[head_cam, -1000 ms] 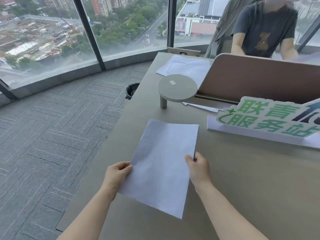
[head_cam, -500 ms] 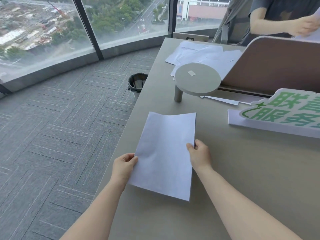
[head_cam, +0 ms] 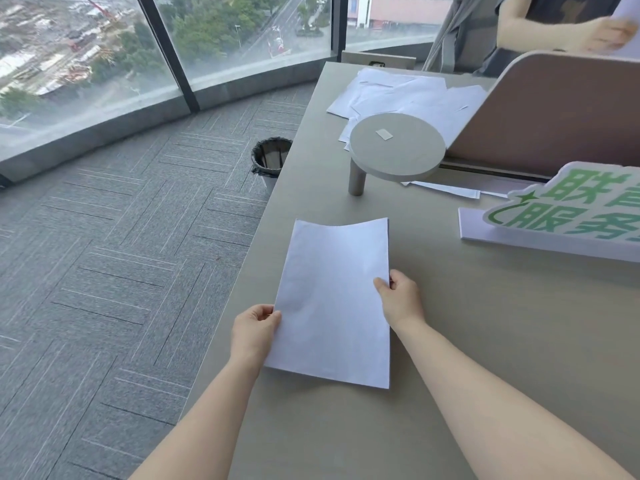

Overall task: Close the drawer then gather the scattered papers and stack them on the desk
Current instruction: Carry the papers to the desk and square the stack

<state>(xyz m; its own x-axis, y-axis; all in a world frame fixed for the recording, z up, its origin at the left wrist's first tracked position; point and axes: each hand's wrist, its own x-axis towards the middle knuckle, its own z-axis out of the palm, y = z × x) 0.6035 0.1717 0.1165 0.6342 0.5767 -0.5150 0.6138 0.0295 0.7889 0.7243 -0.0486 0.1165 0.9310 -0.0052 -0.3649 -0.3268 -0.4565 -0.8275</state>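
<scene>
a thin stack of papers [head_cam: 334,303] is pinched at its side edges by the left hand [head_cam: 254,332] and right hand [head_cam: 401,301], low over the desk [head_cam: 502,341]. loose sheets [head_cam: 408,95] lie far off; the bowed stack could fan apart if squeezed unevenly.

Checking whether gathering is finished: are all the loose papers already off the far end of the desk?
No, scattered papers lie spread on the desk behind the round stand.

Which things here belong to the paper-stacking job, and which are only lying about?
Job: held paper stack, left hand, right hand, scattered papers, desk.
Lying about: round stand, green sign, waste bin, divider panel.
</scene>
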